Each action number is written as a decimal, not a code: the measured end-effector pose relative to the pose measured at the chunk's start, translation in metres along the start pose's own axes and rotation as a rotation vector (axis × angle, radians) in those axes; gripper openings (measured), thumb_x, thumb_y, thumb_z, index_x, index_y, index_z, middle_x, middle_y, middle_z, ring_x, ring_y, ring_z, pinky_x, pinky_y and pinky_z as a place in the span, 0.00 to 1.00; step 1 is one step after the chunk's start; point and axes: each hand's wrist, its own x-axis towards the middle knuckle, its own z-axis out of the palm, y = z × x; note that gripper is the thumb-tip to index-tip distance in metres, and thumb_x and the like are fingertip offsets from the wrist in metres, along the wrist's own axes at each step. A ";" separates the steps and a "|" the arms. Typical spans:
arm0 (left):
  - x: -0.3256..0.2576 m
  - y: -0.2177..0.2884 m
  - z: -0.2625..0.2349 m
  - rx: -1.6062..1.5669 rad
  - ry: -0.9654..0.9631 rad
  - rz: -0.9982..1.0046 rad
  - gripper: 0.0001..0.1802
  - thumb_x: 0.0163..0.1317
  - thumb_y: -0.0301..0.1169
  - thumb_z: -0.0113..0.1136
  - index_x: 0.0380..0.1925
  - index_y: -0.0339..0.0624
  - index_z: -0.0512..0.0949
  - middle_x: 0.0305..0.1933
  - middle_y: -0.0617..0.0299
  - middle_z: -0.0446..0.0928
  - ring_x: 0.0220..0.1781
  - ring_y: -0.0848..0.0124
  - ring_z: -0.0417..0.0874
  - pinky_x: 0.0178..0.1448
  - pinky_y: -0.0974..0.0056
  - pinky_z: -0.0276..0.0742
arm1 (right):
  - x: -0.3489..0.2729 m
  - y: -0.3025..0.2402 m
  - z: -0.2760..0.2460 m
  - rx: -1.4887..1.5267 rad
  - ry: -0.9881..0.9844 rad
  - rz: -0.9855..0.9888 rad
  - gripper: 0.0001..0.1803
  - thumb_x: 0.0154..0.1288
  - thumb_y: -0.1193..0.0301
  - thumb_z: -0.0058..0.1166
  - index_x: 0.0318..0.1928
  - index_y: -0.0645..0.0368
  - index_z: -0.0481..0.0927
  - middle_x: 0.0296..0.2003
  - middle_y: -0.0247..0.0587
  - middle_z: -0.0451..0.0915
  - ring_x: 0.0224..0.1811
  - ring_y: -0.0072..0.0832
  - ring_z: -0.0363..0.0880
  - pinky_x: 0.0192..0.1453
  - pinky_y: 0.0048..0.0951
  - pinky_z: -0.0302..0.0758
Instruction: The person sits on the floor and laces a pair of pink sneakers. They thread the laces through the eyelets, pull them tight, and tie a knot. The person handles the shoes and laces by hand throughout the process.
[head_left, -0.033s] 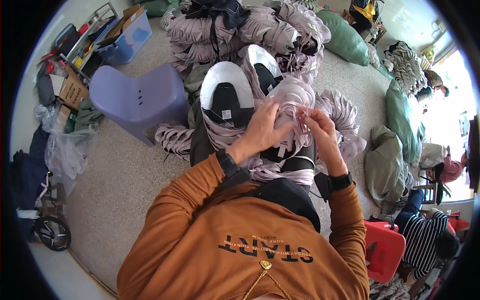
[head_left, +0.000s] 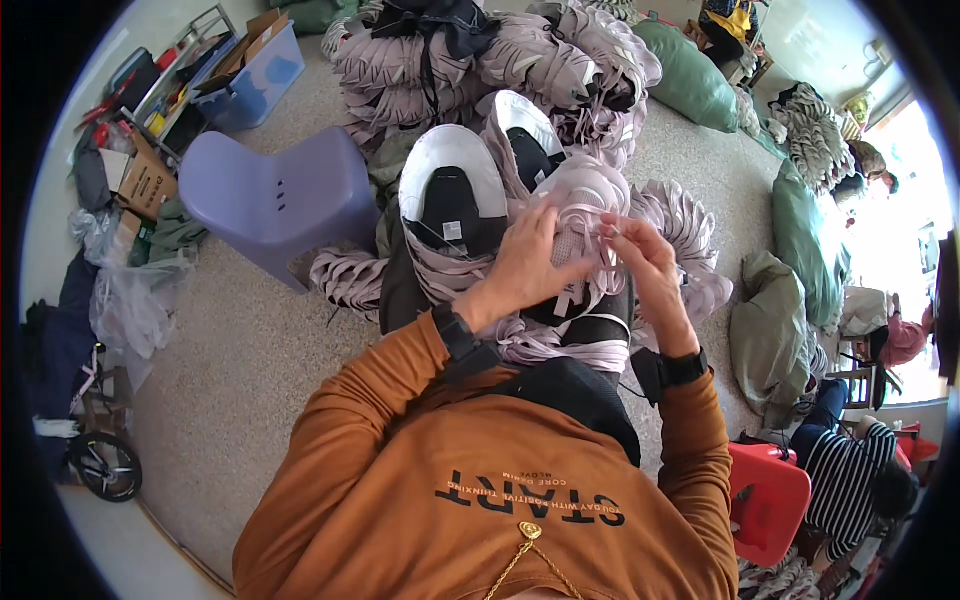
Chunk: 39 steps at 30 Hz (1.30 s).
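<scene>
A pale pink shoe upper (head_left: pixel 572 190) with matching laces lies over my lap, its toe pointing away from me. The fingers of my left hand (head_left: pixel 522 262) lie stretched along its left side, with the thumb spread across the laced front. At the right edge of the lacing, my right hand (head_left: pixel 650 262) pinches a thin pink shoelace (head_left: pixel 607 232) between thumb and fingertips. Left of this upper stand two more shoe uppers with white linings, one nearer (head_left: pixel 450 150) and one farther (head_left: pixel 520 108). A bundle of loose pink laces (head_left: pixel 550 340) rests below my hands.
Stacked pink uppers (head_left: pixel 400 65) are piled ahead. A purple stool (head_left: pixel 270 190) stands to the left, and a blue bin (head_left: pixel 260 85) beyond it. Green sacks (head_left: pixel 805 240) line the right side. A red stool (head_left: pixel 770 505) and a person in a striped top (head_left: pixel 845 480) are at lower right.
My left thumb has dropped slightly toward me across the upper. My right hand has shifted a little, still pinching the shoelace.
</scene>
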 end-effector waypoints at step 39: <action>-0.027 0.052 -0.015 -0.369 -0.358 0.496 0.07 0.64 0.27 0.64 0.35 0.35 0.76 0.35 0.48 0.75 0.42 0.47 0.79 0.49 0.51 0.77 | -0.021 -0.030 -0.037 -0.535 0.088 -0.148 0.09 0.69 0.73 0.59 0.44 0.66 0.81 0.35 0.35 0.84 0.35 0.22 0.80 0.42 0.27 0.76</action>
